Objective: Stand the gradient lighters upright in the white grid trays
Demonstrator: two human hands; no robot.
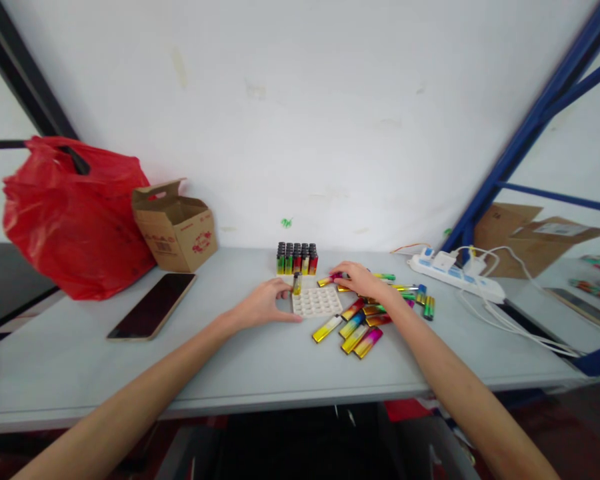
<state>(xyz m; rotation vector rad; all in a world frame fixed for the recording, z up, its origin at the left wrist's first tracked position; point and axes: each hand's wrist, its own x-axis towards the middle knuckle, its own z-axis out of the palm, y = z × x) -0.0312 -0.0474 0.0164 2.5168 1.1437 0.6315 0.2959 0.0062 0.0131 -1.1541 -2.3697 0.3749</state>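
- We are resting our left hand on the table, fingers loose and holding nothing, touching the left edge of the white tray.
- An upright lighter is standing in the tray's far left corner, just beside that hand.
- We are pinching a pink-yellow lighter in our right hand, just past the tray's far edge.
- Loose lighters are lying heaped right of the tray.
- A packed block of lighters is standing behind the tray.
- A phone is lying well off left.
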